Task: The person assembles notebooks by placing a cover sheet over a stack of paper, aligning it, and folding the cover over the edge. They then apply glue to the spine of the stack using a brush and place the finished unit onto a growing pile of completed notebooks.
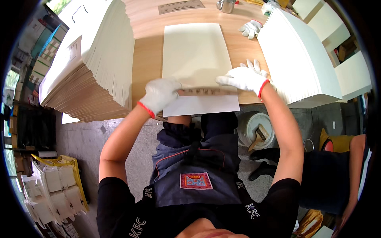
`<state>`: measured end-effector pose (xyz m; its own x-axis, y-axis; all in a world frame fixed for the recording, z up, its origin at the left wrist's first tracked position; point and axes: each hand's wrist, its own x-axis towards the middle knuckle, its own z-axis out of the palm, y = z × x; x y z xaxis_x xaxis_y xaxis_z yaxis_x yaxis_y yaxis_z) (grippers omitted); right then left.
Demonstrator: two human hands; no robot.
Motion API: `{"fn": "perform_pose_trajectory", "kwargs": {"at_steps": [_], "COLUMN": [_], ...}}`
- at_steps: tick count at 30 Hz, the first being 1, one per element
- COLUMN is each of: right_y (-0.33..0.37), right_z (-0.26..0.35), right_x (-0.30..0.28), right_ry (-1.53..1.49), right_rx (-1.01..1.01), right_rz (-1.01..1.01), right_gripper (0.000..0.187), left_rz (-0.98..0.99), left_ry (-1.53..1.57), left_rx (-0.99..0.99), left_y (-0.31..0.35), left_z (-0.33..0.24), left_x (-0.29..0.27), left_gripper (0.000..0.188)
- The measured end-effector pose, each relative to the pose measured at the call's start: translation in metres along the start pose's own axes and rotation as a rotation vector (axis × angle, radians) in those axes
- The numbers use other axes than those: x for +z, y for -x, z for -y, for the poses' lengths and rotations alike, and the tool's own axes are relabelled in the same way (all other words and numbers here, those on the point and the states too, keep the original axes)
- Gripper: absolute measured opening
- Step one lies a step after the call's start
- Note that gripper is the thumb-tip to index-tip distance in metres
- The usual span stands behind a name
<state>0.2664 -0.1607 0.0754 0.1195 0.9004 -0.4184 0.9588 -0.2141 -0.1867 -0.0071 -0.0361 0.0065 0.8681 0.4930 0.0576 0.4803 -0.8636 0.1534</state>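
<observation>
Nearest, the end of the pale sheet (196, 51) juts past the tabletop's (147, 69) near edge. Just inside that edge lies the key relation: a brown strip (206, 92), its long axis left to right, crosses the sheet, whose own length runs away from the body. The left hand (160, 94) is the nearer, right at the strip's left end; its gloved fingers are curled, though blur hides whether they pinch it. The right hand (245, 77), fingers spread and apparently gripping nothing, lies just beyond the strip's right end, over the sheet's right edge. Farther off, toward the tabletop's far right corner, lies a loose glove (251, 29).
</observation>
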Motion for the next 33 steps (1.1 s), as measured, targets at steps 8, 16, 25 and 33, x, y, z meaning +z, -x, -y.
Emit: {"fn": "perform_pose_trajectory", "kwargs": {"at_steps": [8, 16, 25, 33], "right_y": [-0.04, -0.05, -0.03, 0.003], "right_z": [-0.029, -0.036, -0.043, -0.067], "right_x": [0.039, 0.071, 0.073, 0.069], "right_ry": [-0.41, -0.439, -0.02, 0.086], "right_rx": [-0.04, -0.189, -0.085, -0.394], "right_rz": [-0.195, -0.489, -0.911, -0.867], "right_gripper": [0.045, 0.042, 0.021, 0.019], "left_rz": [0.319, 0.381, 0.835, 0.747], "left_ry": [0.471, 0.03, -0.387, -0.302], "left_rx": [-0.48, -0.037, 0.517, 0.646], "left_y": [-0.033, -0.065, -0.135, -0.144], "left_z": [0.013, 0.013, -0.046, -0.025], "left_x": [-0.018, -0.025, -0.05, -0.037], "left_gripper": [0.047, 0.066, 0.112, 0.103]}}
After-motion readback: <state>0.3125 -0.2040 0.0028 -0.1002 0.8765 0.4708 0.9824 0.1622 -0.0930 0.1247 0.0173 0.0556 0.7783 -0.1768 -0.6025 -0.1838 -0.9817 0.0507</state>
